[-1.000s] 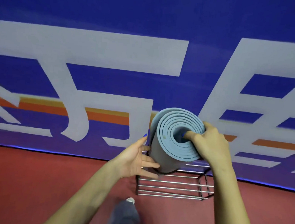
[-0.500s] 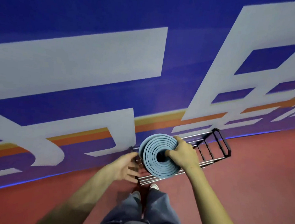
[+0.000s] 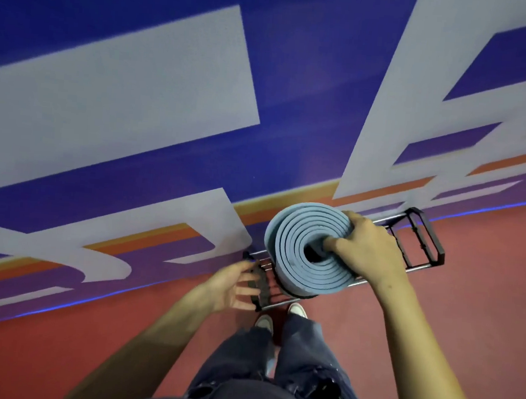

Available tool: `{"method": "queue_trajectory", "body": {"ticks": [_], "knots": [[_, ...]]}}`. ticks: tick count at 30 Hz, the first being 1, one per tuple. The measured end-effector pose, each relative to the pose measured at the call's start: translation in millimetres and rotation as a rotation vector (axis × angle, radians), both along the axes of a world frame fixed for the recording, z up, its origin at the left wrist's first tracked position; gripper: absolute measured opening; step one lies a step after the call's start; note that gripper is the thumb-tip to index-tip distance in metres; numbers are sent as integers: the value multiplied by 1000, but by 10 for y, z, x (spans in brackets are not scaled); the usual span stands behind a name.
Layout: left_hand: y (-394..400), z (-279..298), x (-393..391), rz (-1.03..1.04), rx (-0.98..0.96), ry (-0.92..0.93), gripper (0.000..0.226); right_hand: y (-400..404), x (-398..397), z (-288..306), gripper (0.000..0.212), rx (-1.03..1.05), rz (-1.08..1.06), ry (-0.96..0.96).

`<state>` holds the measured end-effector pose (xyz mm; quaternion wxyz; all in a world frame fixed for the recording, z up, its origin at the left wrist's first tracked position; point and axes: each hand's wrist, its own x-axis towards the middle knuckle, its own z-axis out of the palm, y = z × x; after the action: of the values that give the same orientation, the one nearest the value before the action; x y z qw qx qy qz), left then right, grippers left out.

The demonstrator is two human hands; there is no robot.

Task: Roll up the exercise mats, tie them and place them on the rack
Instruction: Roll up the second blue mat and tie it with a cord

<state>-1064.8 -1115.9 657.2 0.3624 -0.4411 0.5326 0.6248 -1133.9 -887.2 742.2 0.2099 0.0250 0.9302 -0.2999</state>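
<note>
We see, from above, a tightly rolled grey-blue foam exercise mat [image 3: 309, 253] standing on end over the left half of a low black metal rack with silver rails [image 3: 422, 240], which sits on the red floor [image 3: 467, 310] against a blue wall with large white lettering and orange stripes [image 3: 137, 95]. Our right hand [image 3: 366, 248] grips the top of the roll, thumb hooked into its hollow centre and fingers curled over the outer edge. Our left hand [image 3: 229, 286] is spread wide and relaxed, holding nothing, its fingertips at the black end frame on the rack's left side; we cannot tell whether they touch it. Whether the roll's lower end rests on the rails is hidden from us. Below, dark blue jeans [image 3: 289, 368] and the toes of white shoes [image 3: 297, 310] stand just in front of the rack.
</note>
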Motion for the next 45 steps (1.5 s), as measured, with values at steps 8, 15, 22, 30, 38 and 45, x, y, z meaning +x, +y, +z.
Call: {"method": "queue_trajectory", "body": {"ticks": [8,15,22,30,38,45], "knots": [[-133,-140,-119,-81,-145,-10,26,-169,-152,-1090,56,71,193,-272],[-439,-506,-338,-274,-293,-101,24,-511,-392,-2118,61,194,352,-380],[-361,-968,-400,-400,-344,-67,14,-712,-327,-2892,52,191,269,-485],[-289,-1018,-167,-565,-255,-122,9,-978,-313,-3043,58,133,312,-456],[-599,-672,-100,-593,-339,-41,11,-1015,329,-2836,88,-116,-342,-400],[-715,-464,45,-631,-322,-5,16,-902,1297,-2367,65,-385,-764,-351]]}}
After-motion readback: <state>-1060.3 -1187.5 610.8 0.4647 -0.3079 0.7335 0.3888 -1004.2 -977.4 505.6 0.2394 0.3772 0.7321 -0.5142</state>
